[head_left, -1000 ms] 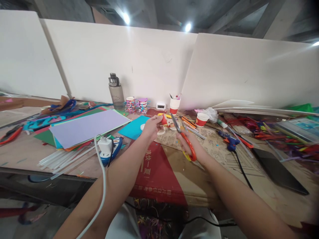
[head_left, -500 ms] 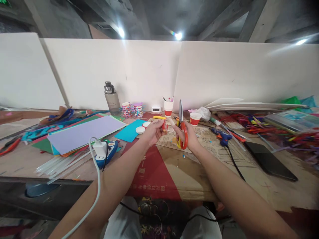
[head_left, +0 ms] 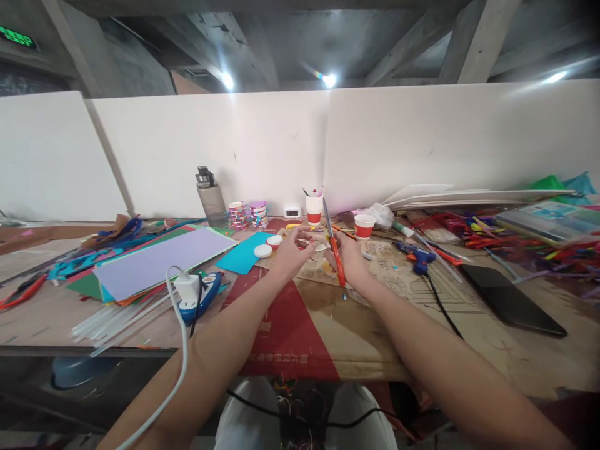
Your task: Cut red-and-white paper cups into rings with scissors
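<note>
White partition boards (head_left: 262, 150) wall off the back of a long cluttered worktable (head_left: 365, 337), under bare concrete beams and two bright ceiling lamps. Most of the table's near middle is covered by flattened brown and red cardboard (head_left: 290, 325), and to the left lies a stack of coloured paper sheets (head_left: 159, 253) with a lilac one on top, a bundle of clear glue sticks (head_left: 117, 315) spilling off its near edge. A dark tablet-like slab (head_left: 510, 300) lies flat on the right, with a heap of coloured strips and sticks behind it. A grey water bottle (head_left: 210, 197) stands upright at the back wall, near a red and white paper cup (head_left: 314, 209) holding pens and a second, lower cup (head_left: 364, 225). A white charger on a blue power strip (head_left: 197, 290) sits left of the forearms, and a blue glue gun (head_left: 417, 256) lies to the right. Both arms reach forward and meet over the cardboard. The right hand (head_left: 351, 256) is wrapped around the orange handles of a pair of scissors (head_left: 334, 253), blades pointing up and away. The left hand (head_left: 293, 250) pinches a small red and white piece (head_left: 313, 242) just beside the blades; what it is I cannot tell.
</note>
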`<state>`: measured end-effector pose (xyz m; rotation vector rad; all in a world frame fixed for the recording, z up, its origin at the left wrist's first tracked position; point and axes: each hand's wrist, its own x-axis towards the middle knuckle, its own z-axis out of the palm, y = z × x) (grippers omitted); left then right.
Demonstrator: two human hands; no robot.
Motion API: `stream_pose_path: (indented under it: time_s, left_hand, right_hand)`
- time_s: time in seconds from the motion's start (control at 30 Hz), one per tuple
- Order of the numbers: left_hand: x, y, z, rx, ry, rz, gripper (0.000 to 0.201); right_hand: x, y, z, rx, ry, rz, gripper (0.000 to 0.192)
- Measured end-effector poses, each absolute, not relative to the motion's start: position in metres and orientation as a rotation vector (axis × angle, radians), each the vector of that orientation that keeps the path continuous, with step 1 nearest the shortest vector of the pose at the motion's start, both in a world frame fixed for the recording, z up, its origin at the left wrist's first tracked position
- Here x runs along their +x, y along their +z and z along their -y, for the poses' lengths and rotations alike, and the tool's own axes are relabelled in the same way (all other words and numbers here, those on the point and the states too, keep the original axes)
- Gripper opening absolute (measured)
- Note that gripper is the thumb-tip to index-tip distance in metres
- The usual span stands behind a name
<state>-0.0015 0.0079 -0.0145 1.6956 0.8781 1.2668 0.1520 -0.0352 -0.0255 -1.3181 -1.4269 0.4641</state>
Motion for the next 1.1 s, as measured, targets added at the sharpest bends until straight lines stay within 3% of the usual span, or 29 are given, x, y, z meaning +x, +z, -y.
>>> stream_pose_path:
  time_s: [0.13, 0.53, 1.1]
  left_hand:
    - [-0.001, -0.018, -0.011, 1.909, 1.288, -0.908, 0.009]
    - [-0.007, -0.019, -0.024, 1.762, 1.168, -0.847, 0.007]
    - [0.002, -0.021, -0.021, 1.469, 1.230, -0.634, 0.026]
  right_hand:
    - [0.151, -0.026, 0.036, -1.308, 0.393, 1.489, 0.017]
    - [0.154, -0.032, 0.033, -1.337, 0.515, 1.475, 0.012]
    - [0.139, -0.015, 0.040, -1.279, 1.191, 0.966, 0.025]
